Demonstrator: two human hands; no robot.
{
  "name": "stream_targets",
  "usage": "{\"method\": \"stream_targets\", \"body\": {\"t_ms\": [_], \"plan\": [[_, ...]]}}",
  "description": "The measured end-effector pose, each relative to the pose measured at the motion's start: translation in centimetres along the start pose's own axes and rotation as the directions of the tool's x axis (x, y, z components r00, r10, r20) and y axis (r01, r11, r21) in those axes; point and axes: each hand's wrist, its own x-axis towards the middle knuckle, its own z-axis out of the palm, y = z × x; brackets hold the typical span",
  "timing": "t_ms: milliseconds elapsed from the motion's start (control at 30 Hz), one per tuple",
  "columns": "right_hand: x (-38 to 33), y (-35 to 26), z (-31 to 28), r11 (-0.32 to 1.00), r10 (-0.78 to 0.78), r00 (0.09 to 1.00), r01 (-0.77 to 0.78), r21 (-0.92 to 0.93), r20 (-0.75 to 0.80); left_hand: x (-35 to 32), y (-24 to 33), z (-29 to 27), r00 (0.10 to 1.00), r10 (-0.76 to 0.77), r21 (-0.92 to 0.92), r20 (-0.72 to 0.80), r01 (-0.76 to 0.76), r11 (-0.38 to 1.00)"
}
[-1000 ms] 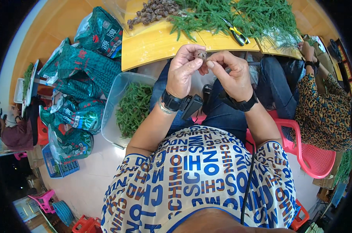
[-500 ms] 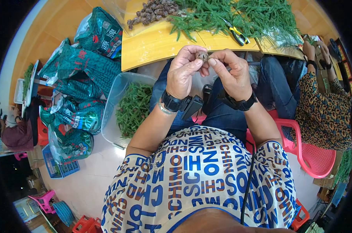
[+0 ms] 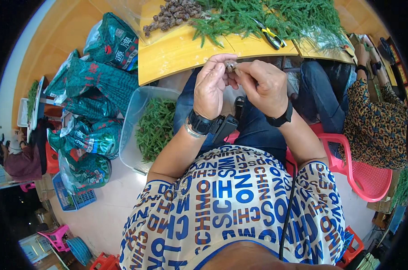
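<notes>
My left hand (image 3: 213, 85) and my right hand (image 3: 263, 85) meet above my lap, just below the yellow table's (image 3: 177, 54) front edge. Between their fingertips they pinch a small brown cone-like piece (image 3: 231, 66). Both wrists wear black bands. On the table beyond lie a heap of green needle sprigs (image 3: 276, 18), a pile of small brown cones (image 3: 172, 13) and yellow-handled snips (image 3: 271, 37).
A clear plastic tub (image 3: 129, 130) with green sprigs stands on the floor at my left, beside several green sacks (image 3: 96, 90). Another person in a patterned top (image 3: 375, 121) sits at my right by a pink plastic chair (image 3: 366, 180). A further person sits far left.
My hands stay together on the small brown piece, with only slight finger shifts. The person at the right has moved an arm a little.
</notes>
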Motion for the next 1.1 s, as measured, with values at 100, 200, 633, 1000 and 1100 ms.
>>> {"method": "stream_targets", "body": {"t_ms": [100,200,633,1000,1100], "plan": [[-0.2,0.3,0.5,0.999,0.015,1.0,-0.014,0.042,-0.02,0.0,-0.1,-0.1,1.0,-0.003,-0.023,-0.013,0.002,1.0],[-0.4,0.4,0.6,0.992,0.051,0.999,-0.05,0.118,-0.011,0.2,-0.1,-0.3,1.0,-0.009,-0.087,-0.01,0.008,0.996],[0.0,0.5,-0.7,0.922,0.161,0.983,-0.181,0.342,0.086,0.3,-0.1,-1.5,0.988,-0.118,-0.155,0.1,0.132,0.979],[0.2,1.4,-1.7,0.926,0.159,0.969,-0.213,0.312,0.189,0.3,0.9,-0.9,0.965,-0.219,0.026,0.142,0.218,0.976],[0.3,1.3,-2.0,0.951,0.149,0.965,-0.2,0.235,0.216,0.2,0.5,-0.8,0.965,-0.241,0.161,0.1,0.223,0.961]]}}
